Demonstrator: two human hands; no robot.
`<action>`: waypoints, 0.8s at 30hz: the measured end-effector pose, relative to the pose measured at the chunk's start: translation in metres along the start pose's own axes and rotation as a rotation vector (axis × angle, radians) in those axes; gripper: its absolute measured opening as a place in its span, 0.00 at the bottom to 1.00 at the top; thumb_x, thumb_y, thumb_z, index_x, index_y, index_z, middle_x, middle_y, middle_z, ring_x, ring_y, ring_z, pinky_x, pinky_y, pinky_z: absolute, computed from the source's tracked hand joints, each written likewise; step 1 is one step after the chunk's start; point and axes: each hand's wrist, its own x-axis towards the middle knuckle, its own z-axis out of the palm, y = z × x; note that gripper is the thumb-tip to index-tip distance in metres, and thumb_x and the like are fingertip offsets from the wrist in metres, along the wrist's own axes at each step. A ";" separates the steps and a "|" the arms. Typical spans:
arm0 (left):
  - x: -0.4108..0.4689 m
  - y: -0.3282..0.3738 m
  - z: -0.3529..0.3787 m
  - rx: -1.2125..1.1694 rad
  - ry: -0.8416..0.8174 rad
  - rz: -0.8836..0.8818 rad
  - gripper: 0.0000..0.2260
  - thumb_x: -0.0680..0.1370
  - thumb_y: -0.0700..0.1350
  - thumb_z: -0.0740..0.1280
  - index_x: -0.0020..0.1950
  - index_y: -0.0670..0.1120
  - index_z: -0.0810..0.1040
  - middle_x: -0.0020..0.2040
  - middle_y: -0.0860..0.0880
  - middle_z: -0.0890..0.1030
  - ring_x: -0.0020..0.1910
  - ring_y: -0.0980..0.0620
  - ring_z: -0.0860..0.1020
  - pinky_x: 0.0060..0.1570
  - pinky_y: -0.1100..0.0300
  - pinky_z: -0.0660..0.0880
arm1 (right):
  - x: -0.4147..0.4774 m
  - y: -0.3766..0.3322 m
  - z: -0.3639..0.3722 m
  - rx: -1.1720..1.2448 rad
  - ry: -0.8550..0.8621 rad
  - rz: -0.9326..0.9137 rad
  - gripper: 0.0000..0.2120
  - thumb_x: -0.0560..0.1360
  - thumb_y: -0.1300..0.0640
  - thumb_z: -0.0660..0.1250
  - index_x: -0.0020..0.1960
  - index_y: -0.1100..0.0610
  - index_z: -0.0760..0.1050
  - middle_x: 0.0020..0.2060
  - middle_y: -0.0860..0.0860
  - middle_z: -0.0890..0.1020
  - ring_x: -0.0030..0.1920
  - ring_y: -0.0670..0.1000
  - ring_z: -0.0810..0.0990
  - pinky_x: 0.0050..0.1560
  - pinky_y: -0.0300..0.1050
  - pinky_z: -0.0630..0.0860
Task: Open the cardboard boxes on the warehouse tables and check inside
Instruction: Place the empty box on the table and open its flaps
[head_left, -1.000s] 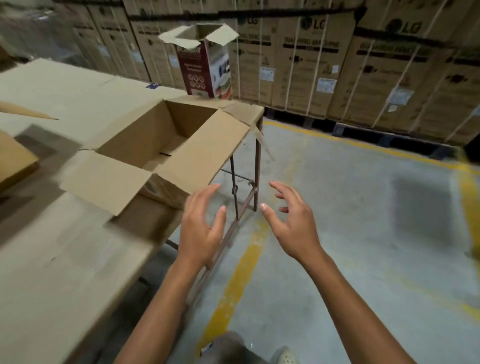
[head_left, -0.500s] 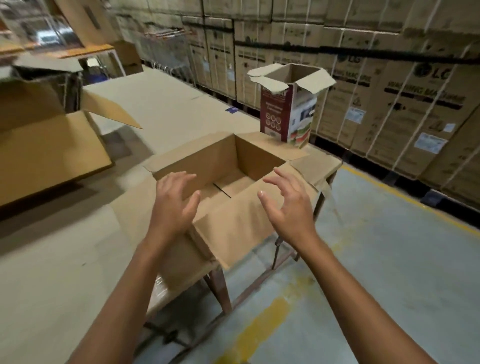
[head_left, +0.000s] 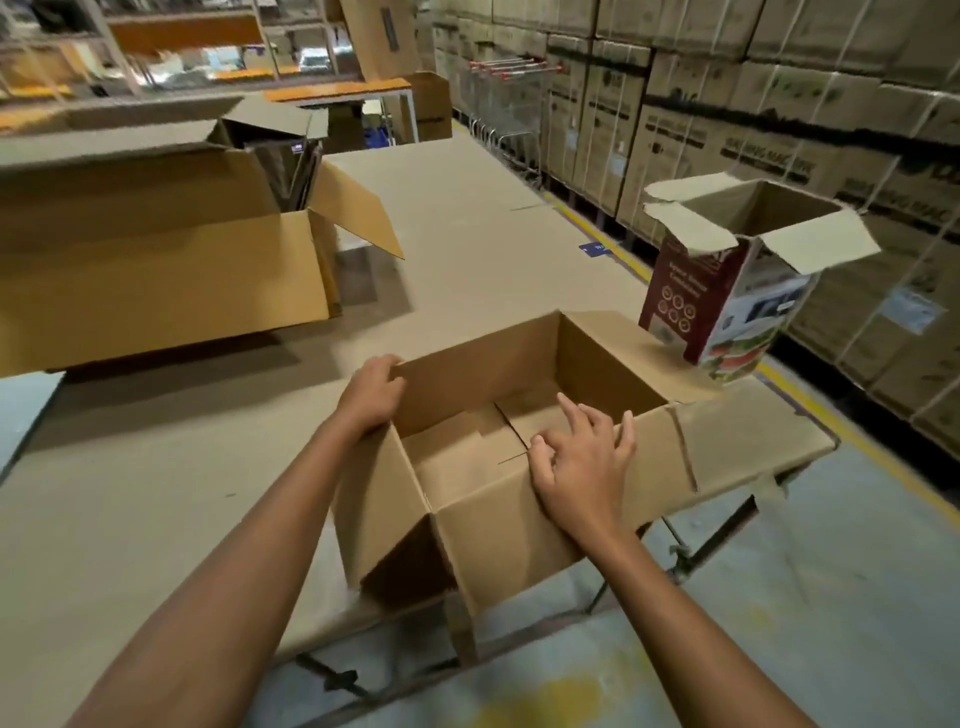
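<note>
The cardboard box (head_left: 488, 376) sat open at the near corner of the desk (head_left: 156, 493), so I could look in; my left grip (head_left: 371, 397) clenched its left rim, I judged to steady it; my right grip (head_left: 582, 467) lay released on the near wall, fingers spread, grasping nothing.

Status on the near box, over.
Left hand grips plain box rim; right hand rests on its near wall. Box open, looks empty. Nothing blocking.

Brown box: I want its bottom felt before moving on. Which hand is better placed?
Right. The right hand lies on the near wall, fingers over the opening; the left hand grips a corner of the brown box.
</note>
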 end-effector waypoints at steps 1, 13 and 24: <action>-0.005 -0.003 0.000 -0.010 0.021 -0.040 0.18 0.82 0.44 0.60 0.71 0.46 0.72 0.68 0.44 0.75 0.65 0.44 0.74 0.65 0.46 0.72 | 0.007 0.006 0.001 0.011 -0.030 -0.031 0.23 0.74 0.44 0.51 0.41 0.48 0.84 0.70 0.51 0.75 0.70 0.53 0.68 0.76 0.61 0.44; -0.141 0.001 0.011 0.006 0.328 -0.391 0.17 0.81 0.44 0.55 0.70 0.45 0.68 0.63 0.41 0.73 0.60 0.40 0.74 0.58 0.46 0.73 | 0.103 0.030 0.015 0.119 -0.469 -0.270 0.20 0.83 0.46 0.51 0.64 0.47 0.78 0.81 0.53 0.47 0.80 0.56 0.42 0.76 0.63 0.48; -0.228 0.042 0.033 0.080 0.407 -0.684 0.15 0.80 0.53 0.60 0.59 0.42 0.68 0.59 0.40 0.75 0.57 0.38 0.76 0.46 0.52 0.68 | 0.070 0.012 -0.018 0.581 -0.529 0.031 0.36 0.79 0.45 0.65 0.80 0.56 0.53 0.74 0.58 0.69 0.69 0.62 0.72 0.66 0.56 0.72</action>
